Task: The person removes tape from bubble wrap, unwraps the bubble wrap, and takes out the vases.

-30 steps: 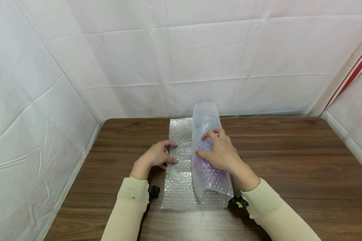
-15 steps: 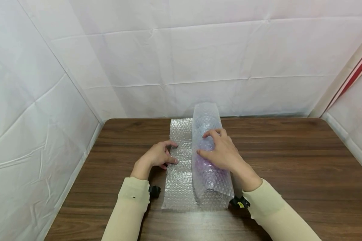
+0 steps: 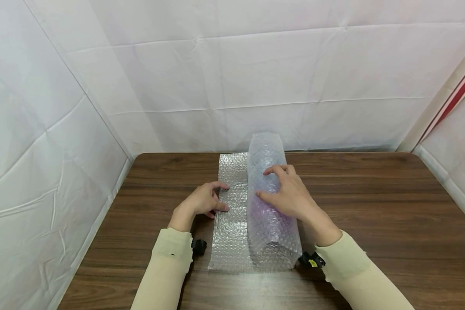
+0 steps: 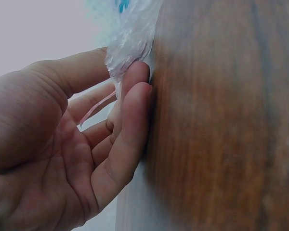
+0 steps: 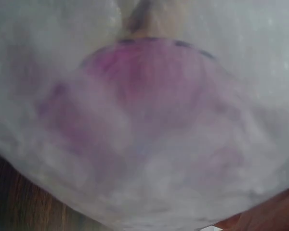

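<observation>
On the wooden table (image 3: pixel 372 206), near its middle, lies a roll of bubble wrap (image 3: pixel 269 232), with a flat strip of the same wrap (image 3: pixel 230 245) spread along its left side. The roll's long axis runs from the person toward the back cloth (image 3: pixel 255 73), the far end leaning slightly left; its near end shows an arched edge turned toward the person. The strip's long side lies roughly parallel to the roll. A blue and purple tint shows through the wrap; in the right wrist view it appears as a blurred, rounded purple shape (image 5: pixel 149 82). The left hand (image 3: pixel 202 199) pinches the strip's outer left edge, thumb above and some fingers beneath, close against the tabletop. The right hand (image 3: pixel 290 193) holds the roll from its right side, thumb and forefinger bent apart over the upper surface. Black devices sit at both wrists, beside the pale sleeves (image 3: pixel 166 262).
</observation>
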`<state>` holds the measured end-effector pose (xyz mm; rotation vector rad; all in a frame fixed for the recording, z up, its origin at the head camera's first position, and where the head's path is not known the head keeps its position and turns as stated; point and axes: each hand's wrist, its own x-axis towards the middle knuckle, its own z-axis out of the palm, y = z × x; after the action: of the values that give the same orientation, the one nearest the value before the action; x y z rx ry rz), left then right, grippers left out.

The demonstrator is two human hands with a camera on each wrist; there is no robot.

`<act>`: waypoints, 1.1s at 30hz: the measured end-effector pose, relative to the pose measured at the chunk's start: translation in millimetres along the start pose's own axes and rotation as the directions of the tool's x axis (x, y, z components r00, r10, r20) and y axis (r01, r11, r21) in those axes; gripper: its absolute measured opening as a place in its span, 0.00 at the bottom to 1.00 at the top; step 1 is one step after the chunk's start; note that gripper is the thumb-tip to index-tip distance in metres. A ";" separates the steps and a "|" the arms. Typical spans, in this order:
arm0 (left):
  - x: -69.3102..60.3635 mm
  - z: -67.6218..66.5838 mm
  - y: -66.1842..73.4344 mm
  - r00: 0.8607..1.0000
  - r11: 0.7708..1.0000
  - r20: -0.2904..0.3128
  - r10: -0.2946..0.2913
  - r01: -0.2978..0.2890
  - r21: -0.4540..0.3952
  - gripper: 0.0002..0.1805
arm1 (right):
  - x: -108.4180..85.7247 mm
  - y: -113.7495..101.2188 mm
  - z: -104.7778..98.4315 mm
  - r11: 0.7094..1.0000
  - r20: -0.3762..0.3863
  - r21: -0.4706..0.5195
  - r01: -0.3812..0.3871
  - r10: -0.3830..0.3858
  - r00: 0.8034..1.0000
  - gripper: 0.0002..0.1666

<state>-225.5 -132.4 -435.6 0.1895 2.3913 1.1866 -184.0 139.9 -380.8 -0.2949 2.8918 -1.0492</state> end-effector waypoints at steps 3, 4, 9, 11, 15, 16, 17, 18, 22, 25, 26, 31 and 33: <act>0.6 0.4 -0.5 1.000 1.000 -0.002 0.004 -0.004 0.004 0.36 | 0.1 1.7 -1.1 1.000 0.003 0.003 0.004 -0.004 1.000 0.34; 0.8 0.5 -0.5 1.000 1.000 -0.003 0.006 -0.006 0.005 0.36 | 0.1 2.4 -1.6 1.000 0.004 0.004 0.004 -0.004 1.000 0.34; 0.4 0.4 0.5 1.000 1.000 -0.001 0.007 -0.007 -0.001 0.36 | 0.6 4.7 -4.9 1.000 0.008 0.006 0.005 -0.005 1.000 0.34; 0.0 0.2 0.7 1.000 1.000 -0.001 0.006 -0.006 -0.003 0.36 | 0.5 5.5 -6.4 1.000 0.012 0.007 0.005 -0.005 1.000 0.34; -0.4 -0.1 1.0 1.000 1.000 0.001 0.005 -0.005 -0.003 0.36 | 0.0 7.4 -9.2 1.000 0.024 0.012 0.003 -0.003 1.000 0.34; -0.4 0.0 1.0 1.000 1.000 0.001 0.005 -0.005 -0.002 0.36 | -0.1 8.0 -10.0 1.000 0.027 0.013 0.001 -0.002 1.000 0.34; 0.0 -0.1 0.8 1.000 1.000 -0.001 0.006 -0.006 -0.001 0.36 | -0.3 8.6 -10.5 1.000 0.029 0.013 0.001 -0.002 1.000 0.34; 0.4 -0.1 0.6 1.000 1.000 -0.002 0.005 -0.005 0.000 0.36 | -0.4 9.2 -11.1 1.000 0.031 0.014 0.001 -0.002 1.000 0.34; 0.9 0.3 0.5 1.000 1.000 -0.007 0.007 -0.007 0.003 0.36 | -0.7 12.1 -13.5 1.000 0.032 0.016 0.004 -0.005 0.999 0.32; 1.1 0.6 0.8 1.000 1.000 -0.006 0.010 -0.010 0.002 0.36 | -1.1 14.4 -15.2 1.000 0.034 0.017 0.009 -0.010 0.999 0.31; 1.7 0.7 0.5 1.000 1.000 -0.006 0.012 -0.012 0.002 0.36 | -1.4 15.1 -15.7 1.000 0.035 0.018 0.011 -0.011 0.999 0.31; 2.0 1.1 1.2 1.000 1.000 -0.003 0.013 -0.013 0.000 0.36 | -3.1 17.6 -18.6 1.000 0.039 0.024 0.015 -0.016 0.999 0.32; 1.3 1.1 1.8 1.000 1.000 -0.002 0.013 -0.013 0.000 0.36 | -3.6 18.3 -19.6 1.000 0.040 0.027 0.016 -0.017 0.999 0.31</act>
<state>-226.3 -130.1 -435.1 0.2040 2.3949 1.1926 -185.6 166.7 -377.5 -0.3353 2.8425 -1.0707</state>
